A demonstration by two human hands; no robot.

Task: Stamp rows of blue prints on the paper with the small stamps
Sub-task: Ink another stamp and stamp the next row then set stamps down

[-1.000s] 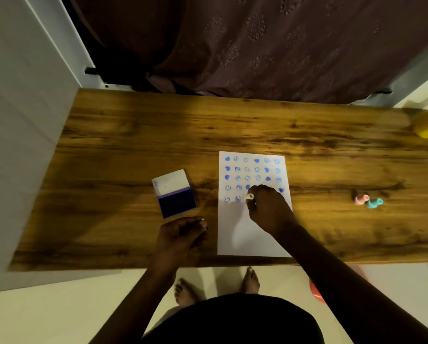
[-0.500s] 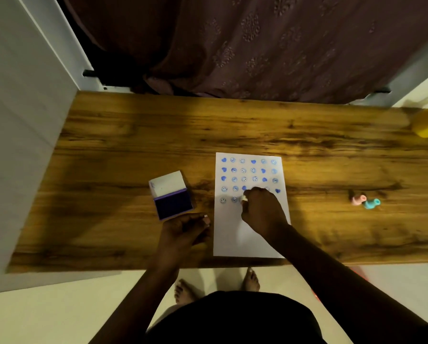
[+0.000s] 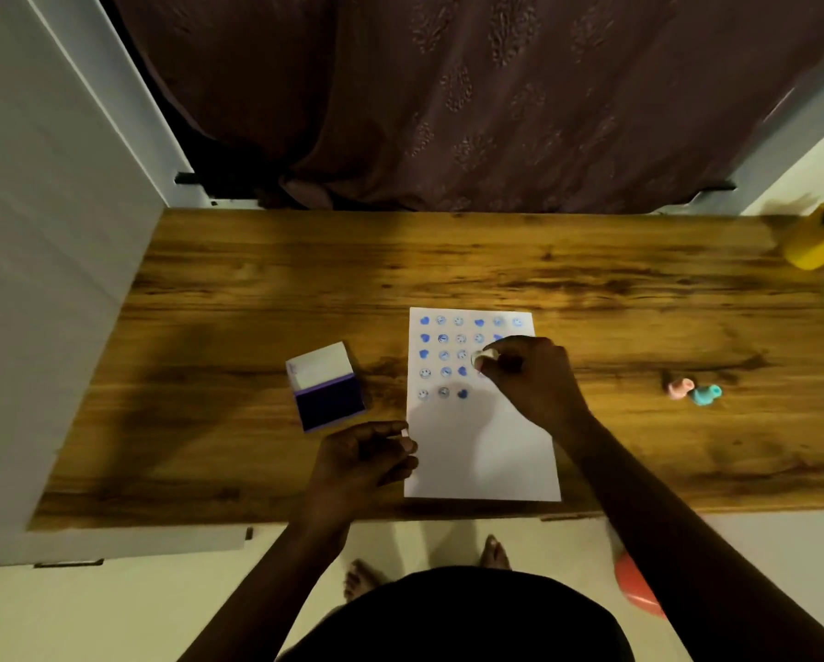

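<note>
The right hand (image 3: 539,379) pinches a small white stamp (image 3: 484,358) over the paper (image 3: 486,451), among its blue prints. At eight o'clock, the left hand (image 3: 362,463), loosely curled, rests at the sheet's edge; whether it holds anything I cannot tell

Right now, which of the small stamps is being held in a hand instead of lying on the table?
The white stamp pinched in the right hand over the paper; the pink stamp and teal stamp lie untouched.

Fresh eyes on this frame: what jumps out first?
The white paper at the table's near edge, its upper half filled with rows of blue prints, bottom row only partly done. The right hand hovers over those rows pinching a small stamp, while the left hand rests at the paper's left edge. An open ink pad sits left of the sheet.
</note>
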